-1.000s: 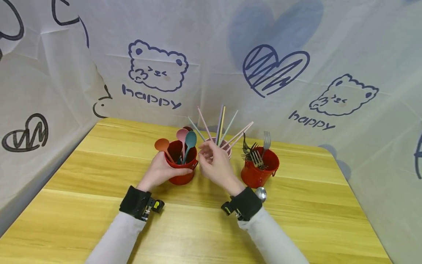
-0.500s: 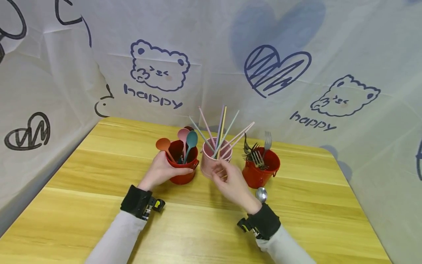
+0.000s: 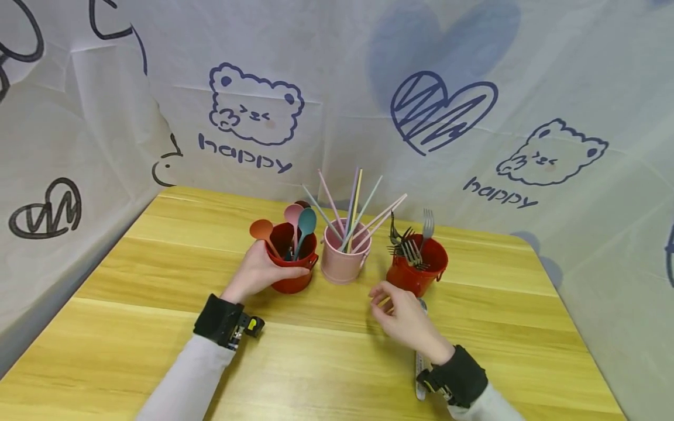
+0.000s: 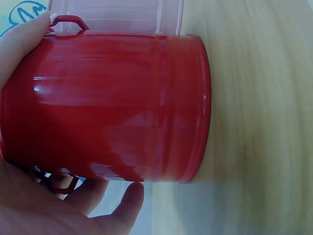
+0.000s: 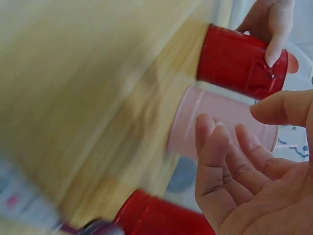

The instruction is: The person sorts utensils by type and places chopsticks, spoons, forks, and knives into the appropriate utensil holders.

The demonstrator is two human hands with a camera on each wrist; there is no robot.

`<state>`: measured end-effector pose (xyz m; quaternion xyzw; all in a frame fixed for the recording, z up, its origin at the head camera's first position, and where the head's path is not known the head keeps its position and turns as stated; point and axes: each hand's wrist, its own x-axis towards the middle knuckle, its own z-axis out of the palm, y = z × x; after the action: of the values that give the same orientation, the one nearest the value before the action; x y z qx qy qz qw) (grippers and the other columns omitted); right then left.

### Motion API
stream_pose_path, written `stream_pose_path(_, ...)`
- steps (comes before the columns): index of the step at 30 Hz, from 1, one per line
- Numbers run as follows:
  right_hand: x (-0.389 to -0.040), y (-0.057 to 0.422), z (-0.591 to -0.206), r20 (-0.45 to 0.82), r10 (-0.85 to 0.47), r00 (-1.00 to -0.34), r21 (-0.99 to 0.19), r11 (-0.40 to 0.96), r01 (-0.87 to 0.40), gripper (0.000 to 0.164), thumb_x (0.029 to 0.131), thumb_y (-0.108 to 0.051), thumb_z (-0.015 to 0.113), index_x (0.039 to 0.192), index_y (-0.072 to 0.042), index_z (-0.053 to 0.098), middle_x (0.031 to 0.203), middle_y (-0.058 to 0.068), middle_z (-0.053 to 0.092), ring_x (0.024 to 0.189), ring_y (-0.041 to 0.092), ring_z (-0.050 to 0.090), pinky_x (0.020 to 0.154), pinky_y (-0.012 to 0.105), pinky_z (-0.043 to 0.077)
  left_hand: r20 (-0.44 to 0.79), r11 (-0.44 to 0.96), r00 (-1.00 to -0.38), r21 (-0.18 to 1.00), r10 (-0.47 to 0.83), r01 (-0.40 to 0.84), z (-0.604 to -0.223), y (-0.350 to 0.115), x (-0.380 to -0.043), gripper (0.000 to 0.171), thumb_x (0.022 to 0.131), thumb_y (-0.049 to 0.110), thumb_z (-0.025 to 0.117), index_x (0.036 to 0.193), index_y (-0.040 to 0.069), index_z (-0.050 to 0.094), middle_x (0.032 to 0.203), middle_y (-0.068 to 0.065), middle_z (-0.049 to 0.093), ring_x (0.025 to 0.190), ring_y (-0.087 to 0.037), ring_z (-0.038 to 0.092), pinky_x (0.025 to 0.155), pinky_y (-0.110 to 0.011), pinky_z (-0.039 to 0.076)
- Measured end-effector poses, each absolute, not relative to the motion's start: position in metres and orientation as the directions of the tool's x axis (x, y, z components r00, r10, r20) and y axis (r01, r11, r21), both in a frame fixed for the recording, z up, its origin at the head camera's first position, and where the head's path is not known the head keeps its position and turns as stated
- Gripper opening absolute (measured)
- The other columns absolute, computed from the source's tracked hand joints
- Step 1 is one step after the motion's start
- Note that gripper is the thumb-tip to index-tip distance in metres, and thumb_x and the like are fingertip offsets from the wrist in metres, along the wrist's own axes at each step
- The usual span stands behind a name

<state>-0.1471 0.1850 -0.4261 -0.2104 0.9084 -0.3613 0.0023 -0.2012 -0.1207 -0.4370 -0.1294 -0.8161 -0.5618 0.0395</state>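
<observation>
My left hand [image 3: 258, 272] grips a small red bucket [image 3: 292, 285] at the left, thumb along its near side and fingers around the far left. Spoons stand in this bucket, among them an orange spoon [image 3: 260, 230], a pink spoon [image 3: 293, 214] and a teal spoon [image 3: 307, 221]. My right hand [image 3: 402, 316] hovers with loosely bent fingers, nothing between them, in front of another red bucket [image 3: 411, 280] that holds several forks [image 3: 412, 252]. Under the right wrist lies a metal spoon [image 3: 419, 374], partly hidden by the hand and wrist.
Between the two red buckets stands a pink bucket [image 3: 341, 266] with several pastel sticks [image 3: 329, 196] leaning out of it. Behind the wooden table [image 3: 316, 374] hangs a white cloth [image 3: 342, 88] with drawn bears and hearts.
My right hand has left the pink bucket and moved right and towards me, to the front of the fork bucket. My left hand stays on its bucket.
</observation>
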Motion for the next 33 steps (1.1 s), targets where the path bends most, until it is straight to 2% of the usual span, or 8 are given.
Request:
stream_pose_path(7,-0.136,0.219,-0.435,0.063,-0.357,-0.932,-0.657,0.688,-0.308,0.014,0.086,-0.004,0.062,0.099,-0.003,0.060,0.084,0.003,0.061,0.071,0.016,0.059,0.063,0.029,0.051,0.220,0.328,-0.960,0.906,0.175,0.268,-0.437,-0.120,-0.202,0.079,0.063,0.031,0.087,0.128,0.012,0.047,0.118,-0.005,0.058,0.106,-0.022,0.054,0.091,-0.043,0.047)
stream_pose_path(16,-0.128,0.253,-0.439,0.013,-0.239,-0.971,-0.606,0.771,-0.198,0.013,0.082,-0.004,0.065,0.094,-0.004,0.060,0.071,-0.001,0.057,0.061,0.011,0.053,0.054,0.025,0.045,0.230,0.327,-0.959,0.905,0.164,0.273,-0.438,-0.121,-0.203,0.078,0.063,0.029,0.087,0.128,0.010,0.048,0.117,-0.007,0.059,0.105,-0.023,0.054,0.090,-0.044,0.048)
stream_pose_path(24,-0.130,0.264,-0.442,-0.054,-0.217,-0.975,-0.591,0.794,-0.144,0.016,0.083,-0.008,0.067,0.096,-0.006,0.059,0.069,0.000,0.056,0.056,0.011,0.053,0.048,0.025,0.044,0.216,0.336,-0.963,0.905,0.163,0.260,-0.438,-0.123,-0.202,0.078,0.063,0.031,0.088,0.128,0.012,0.048,0.117,-0.006,0.059,0.105,-0.023,0.054,0.090,-0.044,0.048)
stream_pose_path(33,-0.135,0.262,-0.444,-0.080,-0.225,-0.971,-0.571,0.809,-0.140,0.019,0.083,-0.011,0.067,0.100,-0.007,0.058,0.071,-0.001,0.056,0.058,0.012,0.050,0.050,0.026,0.042,0.208,0.336,-0.964,0.907,0.167,0.254,-0.437,-0.121,-0.202,0.078,0.064,0.030,0.087,0.128,0.012,0.048,0.118,-0.005,0.058,0.106,-0.022,0.054,0.091,-0.043,0.047)
